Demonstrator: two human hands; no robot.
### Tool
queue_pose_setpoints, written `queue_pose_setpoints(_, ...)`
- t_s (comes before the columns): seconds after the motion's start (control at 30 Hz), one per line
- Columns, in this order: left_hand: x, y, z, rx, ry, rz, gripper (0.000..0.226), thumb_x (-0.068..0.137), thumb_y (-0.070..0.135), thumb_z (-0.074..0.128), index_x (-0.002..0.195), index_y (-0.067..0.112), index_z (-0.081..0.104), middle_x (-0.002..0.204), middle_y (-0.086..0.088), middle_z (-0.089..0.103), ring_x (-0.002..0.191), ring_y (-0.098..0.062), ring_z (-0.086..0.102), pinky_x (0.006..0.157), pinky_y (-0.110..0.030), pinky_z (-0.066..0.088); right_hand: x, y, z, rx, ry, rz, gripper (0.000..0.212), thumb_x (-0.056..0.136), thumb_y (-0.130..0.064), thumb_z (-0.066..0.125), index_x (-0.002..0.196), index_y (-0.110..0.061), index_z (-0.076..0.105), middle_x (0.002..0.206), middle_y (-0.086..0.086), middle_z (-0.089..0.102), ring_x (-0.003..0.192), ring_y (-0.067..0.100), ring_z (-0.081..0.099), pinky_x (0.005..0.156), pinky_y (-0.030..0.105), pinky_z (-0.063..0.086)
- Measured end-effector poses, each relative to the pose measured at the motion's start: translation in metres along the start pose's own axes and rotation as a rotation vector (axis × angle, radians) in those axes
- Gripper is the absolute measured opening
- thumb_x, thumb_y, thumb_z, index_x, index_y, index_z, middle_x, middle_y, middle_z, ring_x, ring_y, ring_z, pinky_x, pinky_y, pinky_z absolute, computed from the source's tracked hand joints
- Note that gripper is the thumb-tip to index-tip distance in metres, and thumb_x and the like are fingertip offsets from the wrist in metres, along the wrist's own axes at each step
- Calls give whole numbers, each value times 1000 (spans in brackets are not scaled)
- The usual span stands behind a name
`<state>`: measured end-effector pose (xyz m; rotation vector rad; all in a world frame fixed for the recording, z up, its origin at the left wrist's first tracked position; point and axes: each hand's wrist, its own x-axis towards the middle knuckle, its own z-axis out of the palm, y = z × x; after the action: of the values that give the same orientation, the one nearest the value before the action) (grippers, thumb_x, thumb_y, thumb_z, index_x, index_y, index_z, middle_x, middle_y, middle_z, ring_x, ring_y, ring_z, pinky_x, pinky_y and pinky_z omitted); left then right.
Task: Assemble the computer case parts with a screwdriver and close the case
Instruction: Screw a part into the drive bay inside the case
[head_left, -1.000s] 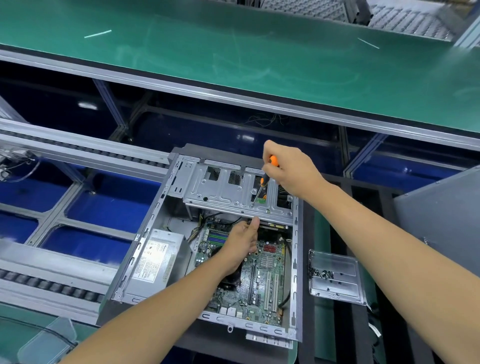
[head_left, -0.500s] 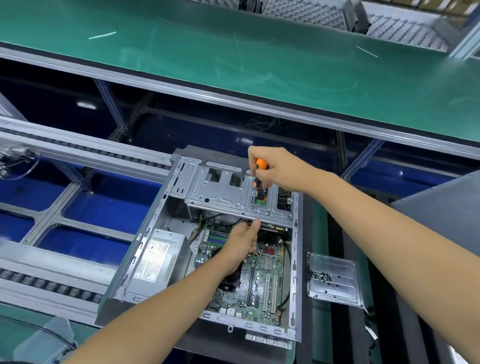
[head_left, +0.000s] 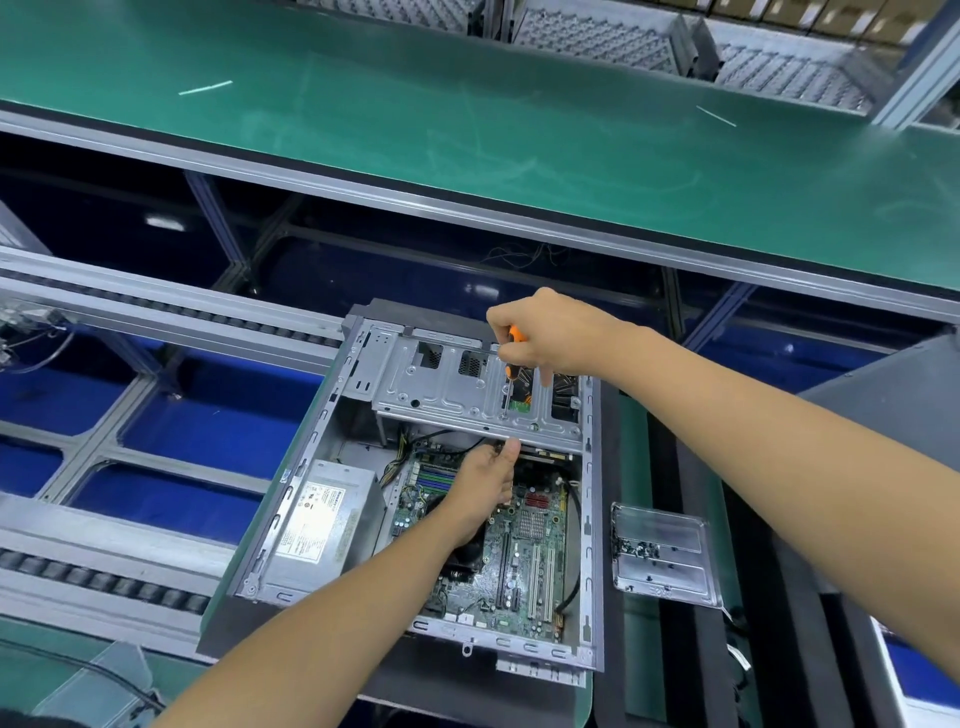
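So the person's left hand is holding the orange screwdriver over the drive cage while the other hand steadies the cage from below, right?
Not quite: the head view shows the right hand gripping the orange screwdriver over the drive cage. The left hand steadies the cage from below.

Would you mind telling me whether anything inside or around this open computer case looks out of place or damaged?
Nothing stands out. The drive bracket sits square in the case, the right hand works a screwdriver on it, and the left hand steadies its edge.

One head-worn wide-angle camera looks forward and steeply down. It sits close above the open computer case (head_left: 441, 499). The green tabletop (head_left: 467, 119) fills the far upper frame.
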<state>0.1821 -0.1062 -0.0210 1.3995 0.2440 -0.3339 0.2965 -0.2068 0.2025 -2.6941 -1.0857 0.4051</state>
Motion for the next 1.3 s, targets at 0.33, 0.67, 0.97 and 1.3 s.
queue_pose_setpoints(0.33,2,-1,-2,-12,1,1,50,88,58,55,75,21,24,54,12,26,47,-6,22,46,-18,29,5,4,-6,-43,-66,13,16,85,-20,64,75,-27,54,62,-8,64,47,4,64,47,21,38)
queue_pose_setpoints(0.67,3,-1,-2,27,20,-5,42,103,42,49,76,20,25,58,9,26,48,-7,23,47,-18,30,6,0,-17,-316,-106,-13,23,95,-37,51,74,-28,47,68,-8,54,63,11,48,58,31,30)
queue_pose_setpoints(0.97,4,-2,-2,24,28,0,44,103,43,50,74,21,25,58,7,24,51,-10,20,49,-22,25,2,6,-15,-324,-68,-174,21,85,-12,61,87,-31,52,89,-13,51,81,15,52,56,27,29)
queue_pose_setpoints(1.3,-2,5,-1,22,22,13,45,105,37,48,69,21,27,57,6,22,49,-10,18,49,-22,23,-1,10,-9,-478,-6,-262,15,83,-31,62,80,-30,48,63,-10,50,57,8,44,51,27,22)
